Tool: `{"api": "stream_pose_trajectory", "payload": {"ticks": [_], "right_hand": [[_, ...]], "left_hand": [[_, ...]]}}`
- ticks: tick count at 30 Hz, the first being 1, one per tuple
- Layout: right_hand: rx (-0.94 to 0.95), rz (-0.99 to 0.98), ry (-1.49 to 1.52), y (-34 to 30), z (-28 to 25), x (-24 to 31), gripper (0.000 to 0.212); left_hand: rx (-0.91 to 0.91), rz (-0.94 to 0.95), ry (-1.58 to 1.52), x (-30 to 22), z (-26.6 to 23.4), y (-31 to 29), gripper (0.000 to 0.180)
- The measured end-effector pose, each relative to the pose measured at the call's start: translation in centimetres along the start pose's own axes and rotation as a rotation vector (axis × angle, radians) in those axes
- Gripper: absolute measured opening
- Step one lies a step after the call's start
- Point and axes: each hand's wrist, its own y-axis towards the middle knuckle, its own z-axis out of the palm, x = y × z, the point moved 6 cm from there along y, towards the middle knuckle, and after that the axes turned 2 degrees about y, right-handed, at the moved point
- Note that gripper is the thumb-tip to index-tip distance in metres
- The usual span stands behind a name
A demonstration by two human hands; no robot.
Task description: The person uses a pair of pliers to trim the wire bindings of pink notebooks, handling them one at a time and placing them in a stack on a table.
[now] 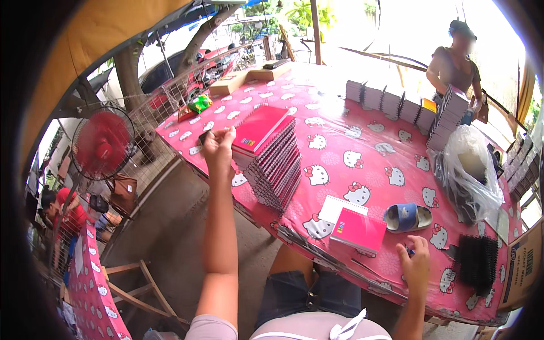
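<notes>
At near edge of pink table (340, 122): right hand (415, 265) rests palm down, fingers loosely curled, just right of single pink notebook (358, 230); whether it pinches anything, cannot tell. Left hand (218, 144) raised, closed in fist around small dark item, beside leaning stack of spiral notebooks (272, 161). Judgement: steady stack before adding; square spirals to one side. Black binding coils (477, 262) at right, blue tape roll (406, 217) near notebook.

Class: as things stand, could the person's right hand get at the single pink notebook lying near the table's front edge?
Probably yes. The right hand rests on the table right beside the pink notebook, with nothing visibly between them; the blue tape roll lies off to one side.
</notes>
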Motion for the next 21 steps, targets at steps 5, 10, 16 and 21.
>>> {"api": "stream_pose_trajectory", "payload": {"ticks": [5,10,16,21], "right_hand": [[0.065,0.261,0.269,3.0,6.8,-3.1,0.044],[0.056,0.242,0.403,2.8,8.2,-2.7,0.039],[-0.103,0.062,0.466,3.3,4.0,-2.1,0.024],[0.057,-0.015,0.911,2.2,6.5,2.2,0.029]], "left_hand": [[0.051,-0.121,-0.137,0.4,2.0,-1.3,0.019],[0.070,0.044,-0.050,-1.1,0.0,-0.9,0.027],[0.237,0.277,-0.202,-9.4,4.6,-16.5,0.050],[0.684,-0.031,0.076,3.8,11.6,-27.3,0.071]]}}
